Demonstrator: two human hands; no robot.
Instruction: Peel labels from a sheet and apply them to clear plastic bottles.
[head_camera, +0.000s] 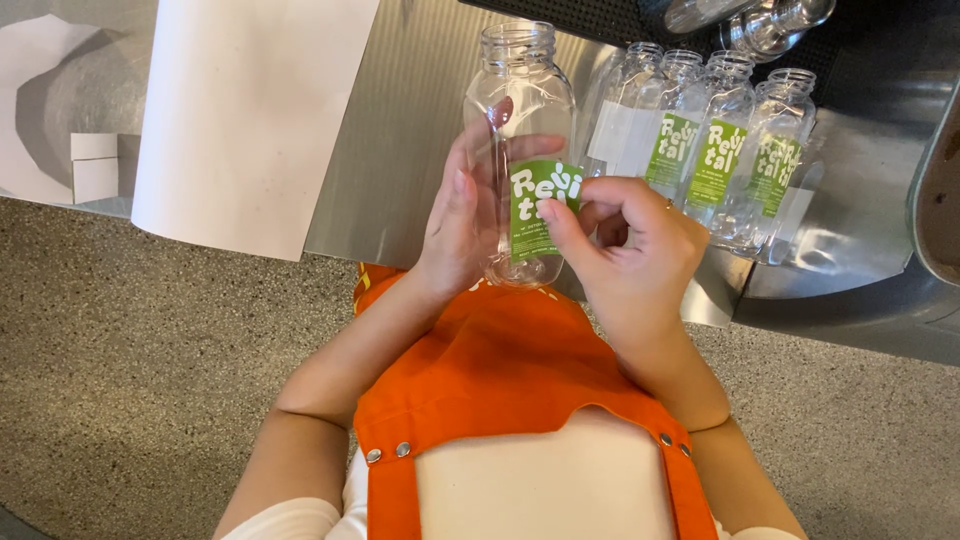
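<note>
My left hand (462, 225) grips a clear empty plastic bottle (520, 105) from its left side and holds it upright over the edge of a metal table (420, 160). A green label with white lettering (540, 210) is on the bottle's front. My right hand (625, 250) presses that label with thumb and fingertips at its right edge. The bottle has no cap.
Several clear bottles with green labels (715, 150) stand in a row on the table to the right. More bottles lie on a black mat (760, 25) at the back. A large white sheet (240, 110) lies at left. I wear an orange apron (500, 370).
</note>
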